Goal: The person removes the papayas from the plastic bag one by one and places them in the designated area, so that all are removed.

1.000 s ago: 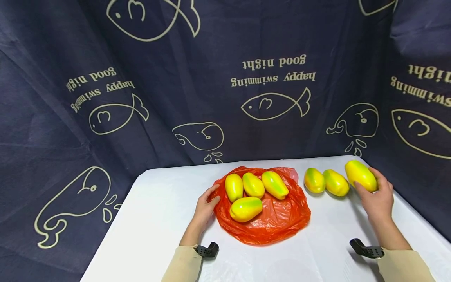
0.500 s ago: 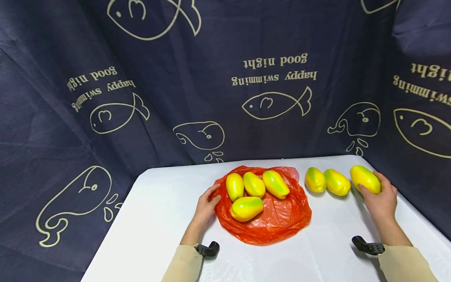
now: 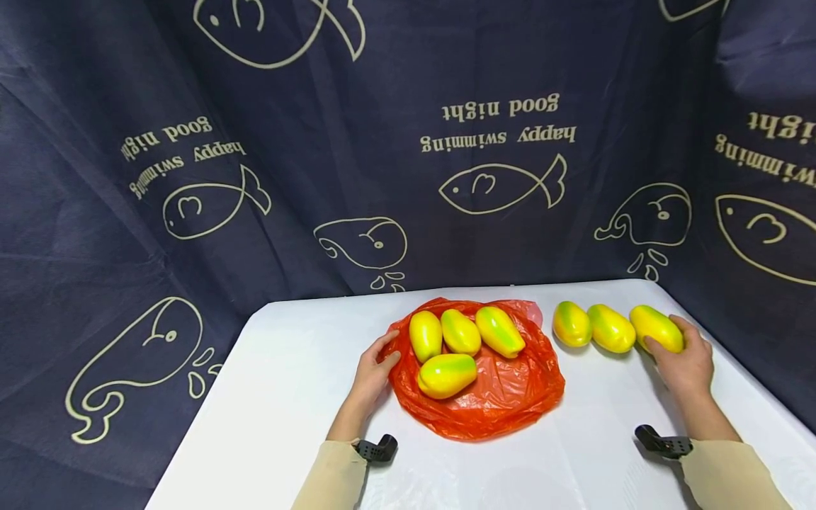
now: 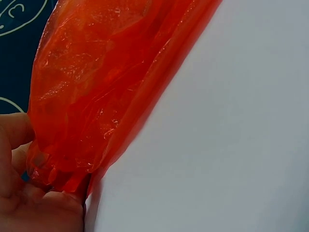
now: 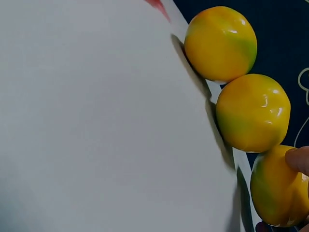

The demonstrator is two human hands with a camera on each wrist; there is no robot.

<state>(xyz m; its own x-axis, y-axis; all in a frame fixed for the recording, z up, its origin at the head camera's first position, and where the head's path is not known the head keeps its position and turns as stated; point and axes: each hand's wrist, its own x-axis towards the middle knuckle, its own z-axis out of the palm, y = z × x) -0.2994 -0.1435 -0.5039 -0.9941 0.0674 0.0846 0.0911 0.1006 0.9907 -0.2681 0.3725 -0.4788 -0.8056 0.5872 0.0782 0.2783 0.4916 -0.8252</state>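
At the right of the table my right hand (image 3: pixel 687 358) grips a glossy yellow-green papaya (image 3: pixel 658 328), thumb on its near side. Two more papayas, one at the far end (image 3: pixel 571 324) and one in the middle (image 3: pixel 612 329), complete a row with it. In the right wrist view the thumb (image 5: pixel 298 160) lies on the held papaya (image 5: pixel 275 188), close against its neighbour (image 5: pixel 253 113). My left hand (image 3: pixel 370 372) holds the left edge of a spread red plastic bag (image 3: pixel 503 389); the left wrist view has the bag's film (image 4: pixel 91 87) between thumb and fingers. Several papayas (image 3: pixel 448 376) lie on the bag.
A white cloth covers the table (image 3: pixel 274 397). Behind it and along both sides hangs a dark blue curtain (image 3: pixel 382 142) with fish and whale drawings. A black strap mount (image 3: pixel 377 450) sits on each wrist, below beige sleeves.
The right hand has lowered its papaya and brought it to the right end of the row, after a small swing right. The left hand stays at the bag's edge.
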